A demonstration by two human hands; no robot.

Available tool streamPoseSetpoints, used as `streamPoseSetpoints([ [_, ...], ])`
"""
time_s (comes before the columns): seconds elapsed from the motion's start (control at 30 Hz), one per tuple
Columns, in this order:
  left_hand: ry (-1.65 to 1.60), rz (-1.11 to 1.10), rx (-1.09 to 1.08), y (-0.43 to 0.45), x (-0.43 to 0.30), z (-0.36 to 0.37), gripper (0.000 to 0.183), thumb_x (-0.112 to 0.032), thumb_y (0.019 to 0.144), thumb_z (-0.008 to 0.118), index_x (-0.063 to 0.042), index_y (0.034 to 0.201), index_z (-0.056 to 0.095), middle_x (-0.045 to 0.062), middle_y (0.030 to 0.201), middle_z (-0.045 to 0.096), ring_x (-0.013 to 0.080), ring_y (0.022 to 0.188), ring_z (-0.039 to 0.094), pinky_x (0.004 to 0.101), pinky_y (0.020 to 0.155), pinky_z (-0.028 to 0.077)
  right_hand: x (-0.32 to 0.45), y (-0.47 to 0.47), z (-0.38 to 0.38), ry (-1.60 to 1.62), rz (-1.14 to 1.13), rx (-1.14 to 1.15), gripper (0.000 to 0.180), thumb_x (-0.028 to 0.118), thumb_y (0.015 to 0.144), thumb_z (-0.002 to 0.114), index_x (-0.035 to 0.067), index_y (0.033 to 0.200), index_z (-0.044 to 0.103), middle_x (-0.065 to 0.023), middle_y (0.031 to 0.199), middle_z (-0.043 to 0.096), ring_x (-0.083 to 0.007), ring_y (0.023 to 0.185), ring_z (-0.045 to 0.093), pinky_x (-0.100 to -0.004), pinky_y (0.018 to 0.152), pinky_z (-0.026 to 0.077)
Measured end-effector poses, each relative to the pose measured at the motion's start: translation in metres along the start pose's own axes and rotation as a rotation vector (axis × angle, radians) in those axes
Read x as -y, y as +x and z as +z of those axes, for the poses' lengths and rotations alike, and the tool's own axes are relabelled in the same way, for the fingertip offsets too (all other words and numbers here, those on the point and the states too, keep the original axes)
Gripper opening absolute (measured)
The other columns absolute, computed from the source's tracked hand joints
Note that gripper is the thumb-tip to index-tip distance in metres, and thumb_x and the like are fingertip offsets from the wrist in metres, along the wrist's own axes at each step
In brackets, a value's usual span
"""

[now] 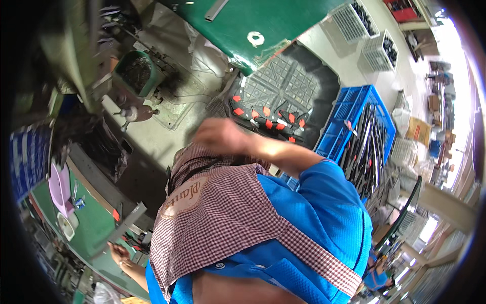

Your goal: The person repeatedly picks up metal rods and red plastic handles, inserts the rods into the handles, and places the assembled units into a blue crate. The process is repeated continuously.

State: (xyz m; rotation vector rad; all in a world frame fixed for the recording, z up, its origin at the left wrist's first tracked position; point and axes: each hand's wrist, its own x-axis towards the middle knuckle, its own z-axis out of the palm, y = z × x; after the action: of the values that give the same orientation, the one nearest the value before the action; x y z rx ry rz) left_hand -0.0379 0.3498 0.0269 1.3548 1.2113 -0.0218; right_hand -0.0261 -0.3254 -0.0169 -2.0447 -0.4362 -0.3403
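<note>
My right hand (222, 136) is blurred and curled in front of my checked apron (228, 205); whether anything is in it does not show. Beyond it lies a black plastic tray (281, 85) with several black parts (279, 117) bearing red-orange pieces. Off to my left, my left hand (120, 255) reaches over a green-topped table (85, 243). Its fingertips are at a grey metal bar (131, 219), but I cannot tell if they grip it. Black parts with red pieces (134, 243) lie beside the bar.
A blue crate (326, 140) of long black strips (364, 152) stands to my right. Ahead is another green table (265, 22) with a white tape roll (255, 38). A green bin (146, 81) holds dark scraps. White crates (351, 28) stand farther off; a person (376, 279) is behind.
</note>
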Motion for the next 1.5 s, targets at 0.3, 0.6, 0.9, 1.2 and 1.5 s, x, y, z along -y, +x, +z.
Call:
streamPoseSetpoints([
  [0.3,-0.084,-0.033,0.298,-0.004,0.010,-0.023,0.033,-0.042,0.095,0.056,-0.009,0.092,0.062,-0.001,0.063,0.046,0.0094,0.049,0.033,0.0245,0.037,0.024,-0.227,-0.127,-0.043,-0.517,1.292,-0.081,0.027,0.032,0.076,0.070,0.006,0.085,0.070,-0.0194,0.088,0.069,-0.0345,0.084,0.068,-0.0418,0.077,0.054],
  [0.6,-0.175,-0.216,0.681,-0.114,0.021,0.226,0.020,-0.032,0.097,0.053,-0.013,0.099,0.062,-0.003,0.067,0.050,0.0074,0.045,0.031,0.0191,0.035,0.022,-0.286,-0.132,0.023,-0.071,1.218,-0.662,0.040,0.024,0.070,0.070,0.002,0.103,0.065,-0.0203,0.097,0.068,-0.0369,0.091,0.066,-0.0395,0.079,0.053],
  [0.9,-0.281,-0.346,0.861,-0.136,0.082,0.320,0.018,-0.025,0.090,0.061,-0.010,0.100,0.062,0.001,0.064,0.051,0.0106,0.046,0.035,0.0229,0.039,0.027,-0.115,-0.103,-0.127,0.131,0.751,-0.829,0.030,0.003,0.079,0.064,0.010,0.071,0.036,0.0039,0.062,0.038,-0.0067,0.057,0.035,-0.0263,0.051,0.034],
  [1.2,-0.291,-0.265,0.819,-0.154,0.091,0.327,0.024,-0.033,0.095,0.058,-0.009,0.094,0.057,0.003,0.076,0.056,0.0089,0.051,0.040,0.0196,0.039,0.028,0.010,0.119,-0.085,-0.414,-0.032,0.020,0.028,0.033,0.089,0.059,0.017,0.112,0.061,-0.0067,0.078,0.055,-0.0285,0.078,0.059,-0.0409,0.066,0.049],
  [1.5,-0.295,-0.143,0.616,-0.159,0.115,0.292,0.024,-0.021,0.098,0.052,-0.001,0.111,0.056,0.000,0.065,0.047,0.0074,0.048,0.036,0.0202,0.039,0.026,0.024,0.169,-0.037,-0.453,-0.343,-0.032,0.027,0.025,0.080,0.068,0.014,0.105,0.070,-0.0055,0.071,0.060,-0.0241,0.068,0.060,-0.0345,0.060,0.050],
])
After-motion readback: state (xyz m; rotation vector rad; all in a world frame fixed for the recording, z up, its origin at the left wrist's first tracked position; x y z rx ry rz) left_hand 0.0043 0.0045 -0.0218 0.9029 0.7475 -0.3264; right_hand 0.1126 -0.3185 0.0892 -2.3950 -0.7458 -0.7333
